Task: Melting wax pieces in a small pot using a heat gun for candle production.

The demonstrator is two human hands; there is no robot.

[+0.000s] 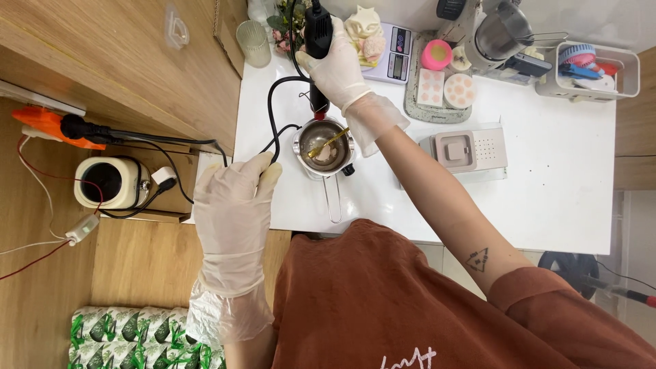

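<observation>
Small steel melting pot (325, 147) with a wire handle sits on the white counter (547, 178); your right hand (335, 68) grips the black heat tool (318, 41) upright just above, left hand (236, 205) loosely open, resting at the counter's edge beside the pot.

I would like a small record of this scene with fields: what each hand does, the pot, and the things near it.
Right hand: gloved, grips a black heat tool pointing down at the pot
Left hand: gloved, on the black cable at the table's edge
Pot: small metal pot, wire handle, a golden stick inside
Surface: white table
Nearby: digital scale, round moulds on a grey tray, white basket
</observation>
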